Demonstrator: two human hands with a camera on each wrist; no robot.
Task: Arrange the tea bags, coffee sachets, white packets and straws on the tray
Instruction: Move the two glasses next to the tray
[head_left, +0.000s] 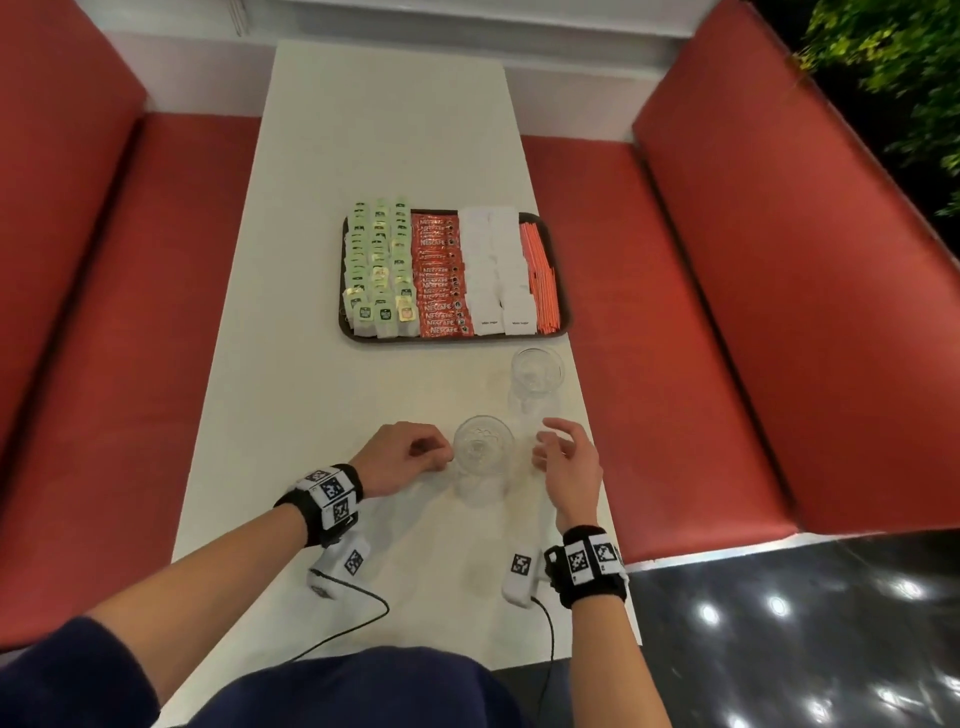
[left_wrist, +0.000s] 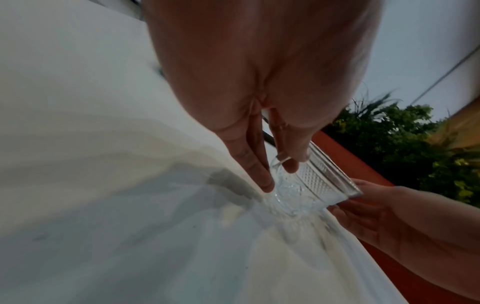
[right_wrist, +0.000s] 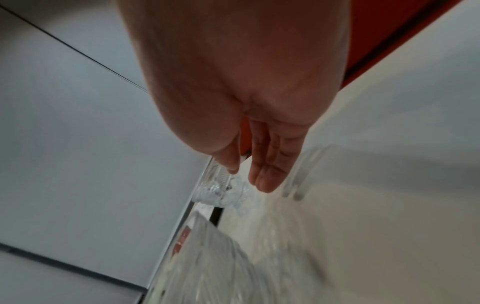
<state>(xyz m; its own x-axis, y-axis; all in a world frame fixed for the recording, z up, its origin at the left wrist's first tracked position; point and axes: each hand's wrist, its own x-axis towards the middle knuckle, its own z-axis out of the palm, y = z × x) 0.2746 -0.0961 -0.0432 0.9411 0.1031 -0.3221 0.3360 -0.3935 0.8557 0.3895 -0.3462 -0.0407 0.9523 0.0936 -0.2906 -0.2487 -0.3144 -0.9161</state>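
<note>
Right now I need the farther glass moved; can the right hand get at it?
Probably yes: the right hand is open, holds nothing, and the farther glass stands just beyond it on the table, nothing between.

white table (head_left: 332, 130) | on it: tray (head_left: 563, 312), two glasses (head_left: 483, 457), wrist-camera units (head_left: 340, 569)

Café or diner booth. Red padded benches (head_left: 779, 291) flank a long white table (head_left: 384, 130) mid-frame. Tray (head_left: 563, 317) of Nescafé sachets (head_left: 441, 275) at centre.
</note>
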